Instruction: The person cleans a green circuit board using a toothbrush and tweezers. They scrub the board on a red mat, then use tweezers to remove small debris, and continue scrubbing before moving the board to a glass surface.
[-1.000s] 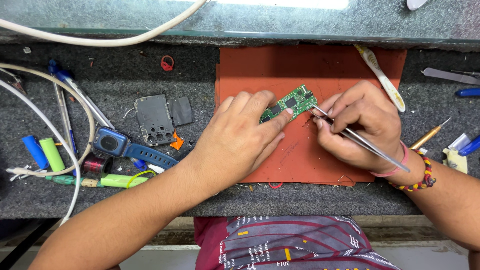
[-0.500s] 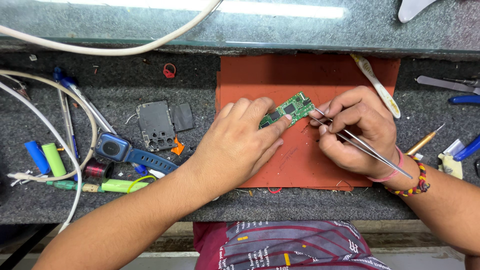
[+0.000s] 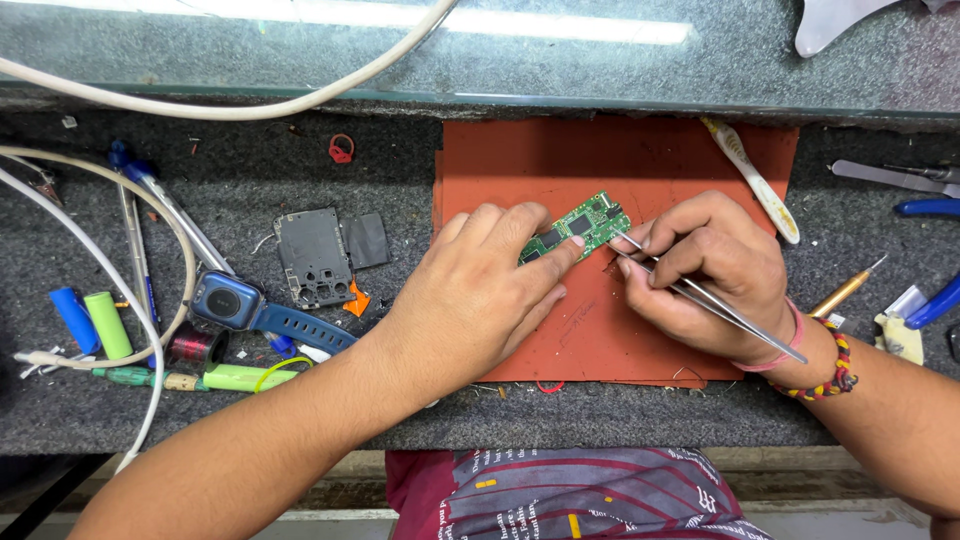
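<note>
A small green circuit board [image 3: 585, 223] lies on a red-brown work mat [image 3: 520, 155]. My left hand [image 3: 480, 300] rests on the mat, its fingertips pressing on the board's near end. My right hand [image 3: 700, 275] grips metal tweezers [image 3: 720, 308] like a pen; their tips touch the board's right edge.
A blue smartwatch with strap [image 3: 245, 305], a dark back cover [image 3: 312, 255] and small grey part [image 3: 367, 240] lie left of the mat. Cylindrical cells [image 3: 108, 325], white cables [image 3: 150, 260], a toothbrush [image 3: 750, 180], and blue-handled tools [image 3: 930, 205] surround it. A glass shelf [image 3: 500, 50] runs behind.
Both hands and the board have stayed in nearly the same pose; the view has shifted slightly. The tweezers' tips remain at the board's right edge.
</note>
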